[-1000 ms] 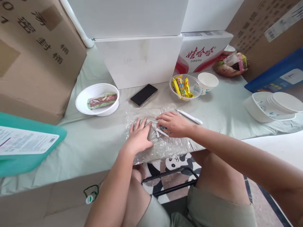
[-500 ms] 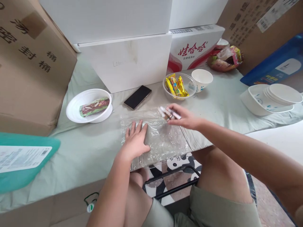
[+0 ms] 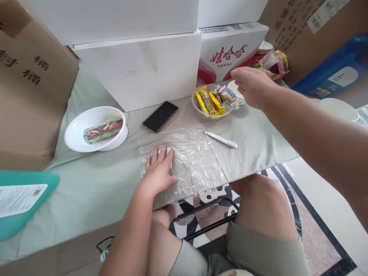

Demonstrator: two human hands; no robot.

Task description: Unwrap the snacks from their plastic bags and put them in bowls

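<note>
My left hand (image 3: 160, 168) lies flat with its fingers spread on a clear plastic bag (image 3: 198, 165) at the front of the cloth. Over a white paper cup (image 3: 239, 102), my right hand (image 3: 253, 86) is stretched out, its fingers extended and nothing visible in them. The hand hides part of the cup. Next to it stands a clear plastic bowl (image 3: 198, 112) with yellow-wrapped snacks (image 3: 211, 101) and several small, pale-wrapped pieces (image 3: 225, 94). A slim white tool like a craft knife (image 3: 220, 139) lies right of the bag.
A black phone (image 3: 160, 116) lies behind the bag. At left, a white bowl (image 3: 75, 132) holds a wrapped snack (image 3: 102, 130). White boxes (image 3: 138, 73) line the back. A basket of snacks (image 3: 276, 63) and a blue container (image 3: 330, 73) stand at the right.
My right hand has moved right and away from me, from above the bag to the cup. The pale pieces now sit in the clear bowl, and the slim white tool lies on the cloth.
</note>
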